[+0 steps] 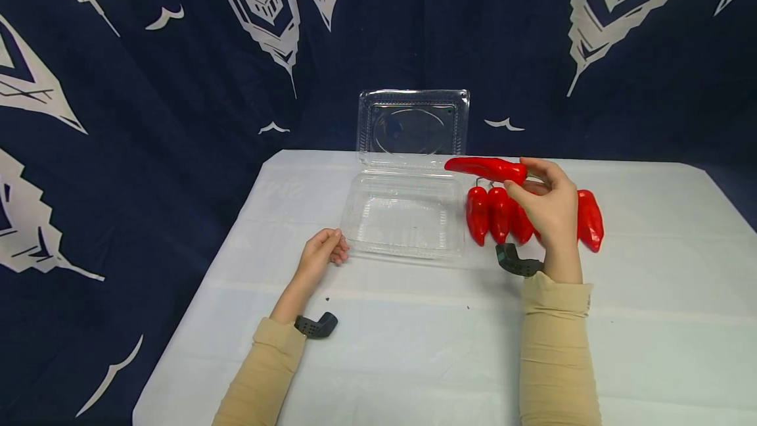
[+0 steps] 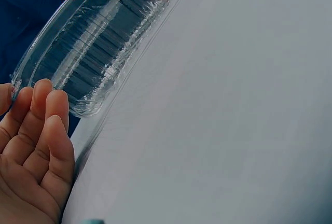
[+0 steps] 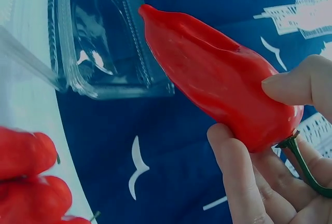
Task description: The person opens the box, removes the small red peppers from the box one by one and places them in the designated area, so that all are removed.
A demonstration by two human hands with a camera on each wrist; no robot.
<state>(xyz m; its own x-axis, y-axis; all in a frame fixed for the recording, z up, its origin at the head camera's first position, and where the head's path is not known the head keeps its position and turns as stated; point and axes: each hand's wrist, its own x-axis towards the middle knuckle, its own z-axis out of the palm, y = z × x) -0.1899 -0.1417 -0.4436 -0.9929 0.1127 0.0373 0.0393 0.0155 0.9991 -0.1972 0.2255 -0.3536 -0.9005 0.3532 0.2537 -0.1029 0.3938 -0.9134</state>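
Note:
My right hand holds a red pepper by its stem end, thumb on one side and fingers on the other. The right wrist view shows this pepper with its tip pointing away and its green stem near the palm. A clear plastic clamshell container lies with its lid raised at the back. At its left edge, my left hand pinches the rim between thumb and fingers; the left wrist view shows these fingers at the container's corner.
Several more red peppers lie in a row to the right of the container, partly hidden behind my right hand. One pepper sits at the row's right end. A white table carries everything, with a dark blue patterned cloth behind it.

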